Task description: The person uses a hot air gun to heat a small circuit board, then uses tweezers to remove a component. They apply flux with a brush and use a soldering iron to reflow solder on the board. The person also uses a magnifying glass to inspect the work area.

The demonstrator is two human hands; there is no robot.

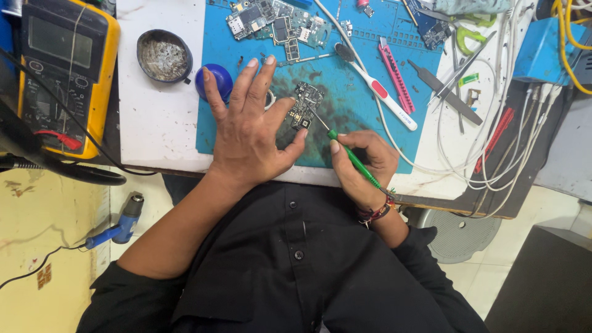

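A small dark circuit board lies on a blue work mat. My left hand rests flat on the mat with fingers spread, its index finger and thumb pinning the board's left edge. My right hand grips a thin green-handled tool like a pen. The tool's metal tip touches the board near its lower right corner.
A yellow multimeter sits at the far left, with a round metal tin and a blue dome-shaped object nearby. More circuit boards, a white toothbrush, tweezers, a pink tool and white cables lie at the back and right. A blue hot-air gun lies on the floor.
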